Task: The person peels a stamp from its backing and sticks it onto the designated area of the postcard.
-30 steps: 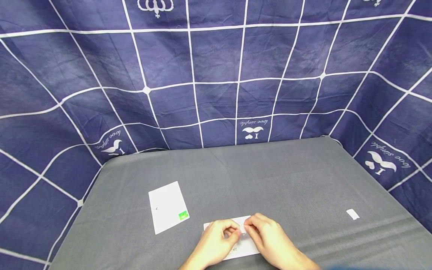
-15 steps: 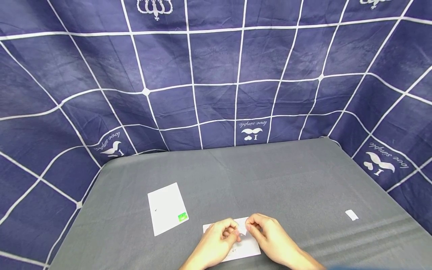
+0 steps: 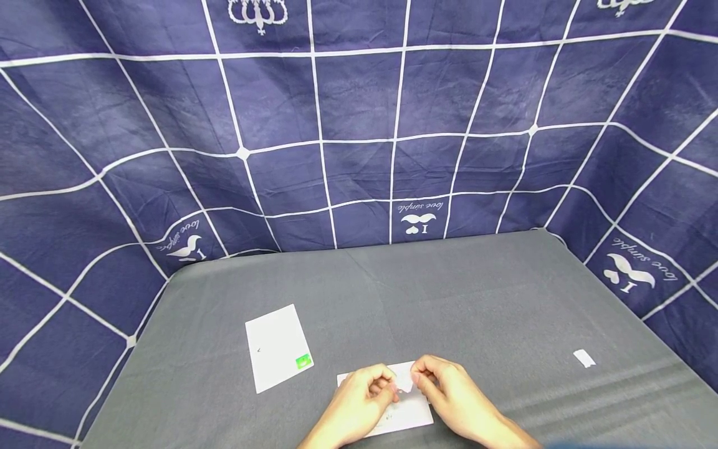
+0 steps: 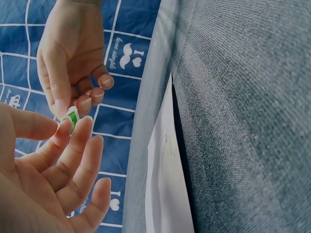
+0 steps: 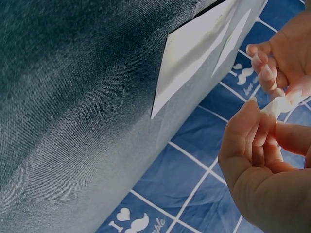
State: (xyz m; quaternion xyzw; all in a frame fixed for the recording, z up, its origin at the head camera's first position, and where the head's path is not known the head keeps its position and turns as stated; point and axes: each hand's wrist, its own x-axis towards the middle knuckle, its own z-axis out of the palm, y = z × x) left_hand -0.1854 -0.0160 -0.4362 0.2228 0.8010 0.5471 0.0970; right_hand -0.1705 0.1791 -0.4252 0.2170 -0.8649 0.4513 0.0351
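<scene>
Between my two hands is a small green-and-white sticker (image 4: 73, 118); its pale side (image 5: 272, 108) shows in the right wrist view. My left hand (image 3: 363, 399) pinches one edge of it with thumb and forefinger, the other fingers loosely bent. From the other side my right hand (image 3: 453, 396) pinches the opposite edge. Below both hands a white card (image 3: 406, 415) with small dark marks lies on the grey cloth, partly covered by them in the head view.
To the left lies another white card (image 3: 277, 343) with a green sticker (image 3: 303, 362) at its corner. A small white scrap (image 3: 584, 358) sits far right on the grey-covered table (image 3: 477, 299). Blue gridded curtains (image 3: 359, 168) hang behind and at the sides.
My hands have drawn slightly apart, the right one moving a little to the right, and more of the sticker shows between them. The view has tilted slightly.
</scene>
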